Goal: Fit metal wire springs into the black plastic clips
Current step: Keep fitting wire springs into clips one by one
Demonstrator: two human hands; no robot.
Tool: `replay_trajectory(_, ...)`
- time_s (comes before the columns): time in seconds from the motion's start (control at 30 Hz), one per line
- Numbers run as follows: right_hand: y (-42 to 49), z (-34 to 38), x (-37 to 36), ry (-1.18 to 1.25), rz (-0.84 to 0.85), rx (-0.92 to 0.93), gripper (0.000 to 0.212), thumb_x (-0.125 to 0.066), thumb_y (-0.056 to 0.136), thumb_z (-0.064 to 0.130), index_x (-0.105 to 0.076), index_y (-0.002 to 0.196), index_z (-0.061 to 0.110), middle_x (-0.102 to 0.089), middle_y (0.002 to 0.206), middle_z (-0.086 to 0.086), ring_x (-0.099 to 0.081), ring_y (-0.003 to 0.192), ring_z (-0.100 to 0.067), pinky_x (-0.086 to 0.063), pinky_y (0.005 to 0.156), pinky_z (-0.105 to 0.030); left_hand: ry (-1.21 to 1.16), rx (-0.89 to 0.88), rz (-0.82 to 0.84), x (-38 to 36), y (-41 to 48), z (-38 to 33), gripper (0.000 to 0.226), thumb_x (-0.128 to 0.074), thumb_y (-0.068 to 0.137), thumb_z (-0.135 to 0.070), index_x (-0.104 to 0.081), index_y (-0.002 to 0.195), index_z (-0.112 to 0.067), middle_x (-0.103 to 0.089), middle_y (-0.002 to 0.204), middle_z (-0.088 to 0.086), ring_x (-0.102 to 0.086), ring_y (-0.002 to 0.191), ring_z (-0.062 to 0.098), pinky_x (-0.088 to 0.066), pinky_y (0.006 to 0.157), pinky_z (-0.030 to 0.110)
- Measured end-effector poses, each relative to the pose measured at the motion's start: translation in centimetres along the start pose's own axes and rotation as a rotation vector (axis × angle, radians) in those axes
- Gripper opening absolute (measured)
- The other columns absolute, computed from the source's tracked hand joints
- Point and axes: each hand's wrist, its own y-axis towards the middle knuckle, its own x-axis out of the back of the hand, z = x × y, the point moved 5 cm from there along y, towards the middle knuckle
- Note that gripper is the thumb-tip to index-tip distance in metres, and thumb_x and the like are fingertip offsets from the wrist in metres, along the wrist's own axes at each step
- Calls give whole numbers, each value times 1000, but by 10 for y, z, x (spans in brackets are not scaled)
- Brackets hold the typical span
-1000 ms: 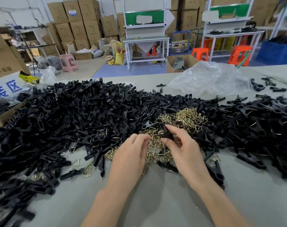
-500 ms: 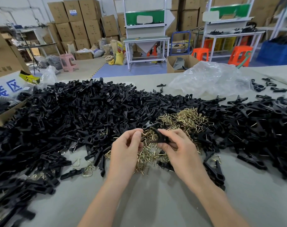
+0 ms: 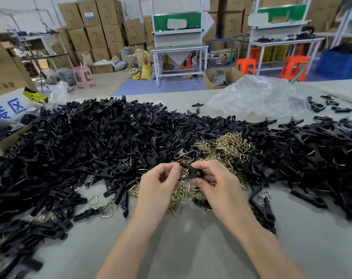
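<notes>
Nearest the camera, two bare forearms reach forward over the grey counter [image 3: 191, 248]. The right hand [image 3: 219, 184] pinches a black plastic clip [image 3: 191, 171] between thumb and fingers, and the left hand [image 3: 158, 185] meets it at the clip's left end, its fingertips closed on that end; whether a spring sits between them cannot be told. Both hands hover just above a loose heap of brass-coloured wire springs [image 3: 221, 148], which spreads from under the hands back toward the right. Around that heap, a broad pile of black clips [image 3: 90, 141] covers the counter from the left edge to the right. Behind it lies a crumpled clear plastic bag [image 3: 259, 95]. Farther off stand white workbenches [image 3: 179, 49], orange stools [image 3: 293, 66] and stacked cardboard boxes [image 3: 96, 27].
</notes>
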Motion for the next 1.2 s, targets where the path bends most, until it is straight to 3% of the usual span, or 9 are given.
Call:
replay_trajectory(0.2,0,1,-1,-77,1,60,35,-78,87,14,-68,110,38,-58,114,28,-62,98,2,-46,84,-7,-13,25,31,-1,0,2,12,-66,95,-22,-76,88,-22,-68,67,-7,-60,61,3,-50,62,14)
replay_trajectory(0.33,1,1,1,-10,-10,65,47,-77,86,9,-64,102,52,-63,109,29,-65,99,4,-47,85,-7,-438,281,256,-11,-4,3,15,-64,96,-17,-77,89,-16,-73,86,4,-66,69,11,-57,68,27)
replay_trajectory(0.43,3,0,0,77,5,51,51,-77,86,4,-68,99,53,-67,105,28,-67,99,3,-48,85,-8,-670,410,413,-18,-11,0,26,-65,91,-22,-65,110,-5,-69,94,12,-68,72,17,-60,66,30)
replay_trajectory(0.6,3,-4,0,386,109,-46,39,-77,84,4,-78,105,36,-72,110,11,-71,106,-11,-54,95,-24,-606,417,617,-15,-16,-4,36,-54,97,-35,-66,128,-21,-67,92,11,-68,74,20,-61,63,31)
replay_trajectory(0.73,3,1,4,558,157,-63,21,-78,79,11,-75,99,18,-77,110,2,-72,107,-15,-55,93,-25,-646,452,737,-15,-21,-5,35,-49,102,-36,-65,130,-22,-67,97,13,-70,78,20,-60,58,29)
replay_trajectory(0.83,6,-1,7,614,93,-137,14,-80,68,21,-76,80,24,-78,90,2,-72,86,-6,-54,77,-16,-803,497,765,-18,-23,-6,36,-54,101,-26,-60,136,-21,-65,93,9,-64,68,12,-59,58,25)
replay_trajectory(0.9,7,-5,8,628,79,-170,12,-81,67,25,-79,78,27,-79,90,1,-73,85,-6,-53,77,-15,-950,565,742,-20,-23,-5,38,-62,94,-20,-64,132,-19,-57,85,6,-56,60,9,-59,57,24)
replay_trajectory(1.07,8,-13,7,613,93,-194,14,-76,80,29,-80,93,30,-78,108,0,-71,102,-10,-53,88,-20,-1020,583,711,-25,-23,-2,36,-67,89,-20,-69,125,-20,-53,81,6,-50,58,9,-60,59,26)
replay_trajectory(1.2,6,-11,6,685,114,-213,35,-86,74,48,-78,100,27,-76,100,0,-69,95,-11,-53,87,-21,-1015,548,769,-25,-26,-3,33,-74,88,-25,-70,121,-21,-61,90,9,-59,64,11,-60,59,28)
